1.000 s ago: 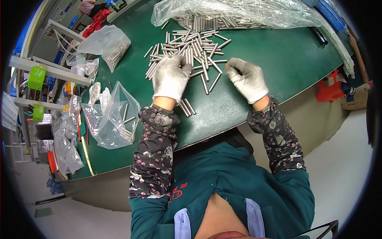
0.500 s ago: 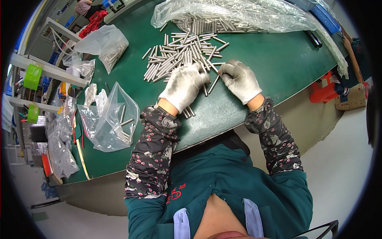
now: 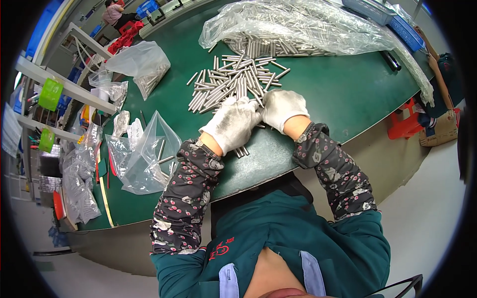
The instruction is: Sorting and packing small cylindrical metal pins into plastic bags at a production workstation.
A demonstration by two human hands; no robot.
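Observation:
My left hand (image 3: 231, 124), in a smudged white work glove, is closed over a bunch of metal pins; their ends (image 3: 242, 151) poke out below the palm, and more stand out beyond the fingers. My right hand (image 3: 284, 108), gloved too, is close against the left one's fingertips with its fingers curled in. Whatever those fingers pinch is hidden behind the glove. Just beyond both hands lies a loose pile of shiny straight metal pins (image 3: 223, 85), pointing many ways on the green table (image 3: 343, 89).
A large clear plastic bag (image 3: 308, 25) full of pins lies along the far side, by blue baskets (image 3: 405, 32). At left are an open clear bag (image 3: 149, 164) with a few pins and another filled bag (image 3: 149, 74). A red stool (image 3: 403, 121) stands beyond the right edge.
My right hand has moved left, up against my left hand. The loose pins that lay between the hands are now mostly covered. The whole view has shifted slightly.

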